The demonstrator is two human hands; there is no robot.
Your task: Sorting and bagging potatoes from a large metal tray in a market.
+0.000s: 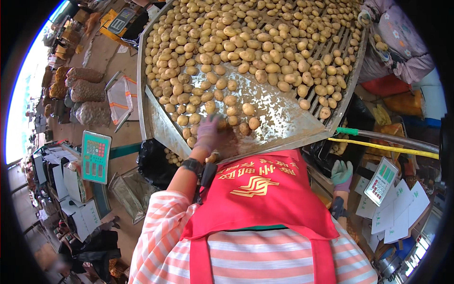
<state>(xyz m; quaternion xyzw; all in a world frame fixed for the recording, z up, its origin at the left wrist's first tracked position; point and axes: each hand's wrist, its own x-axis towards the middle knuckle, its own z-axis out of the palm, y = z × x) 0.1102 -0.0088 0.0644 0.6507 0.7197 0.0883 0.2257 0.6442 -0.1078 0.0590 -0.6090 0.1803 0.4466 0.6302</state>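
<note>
My left hand, in a pinkish-purple glove, reaches over the near left part of the metal sorting table. Its fingers are blurred among loose potatoes, so whether it grips one is unclear. Just below the wrist, some potatoes sit in a black bag hung under the table's left corner. Off to the right, my right hand, in a grey and pink glove, is held low beside a green and white scale. Its fingers point up, slightly apart, with nothing visible in them.
Potatoes cover the far slatted part of the table. A co-worker's gloved hand is at its far right edge. A metal pole and yellow hose stick out on the right. Another scale stands left; filled net sacks lie beyond it.
</note>
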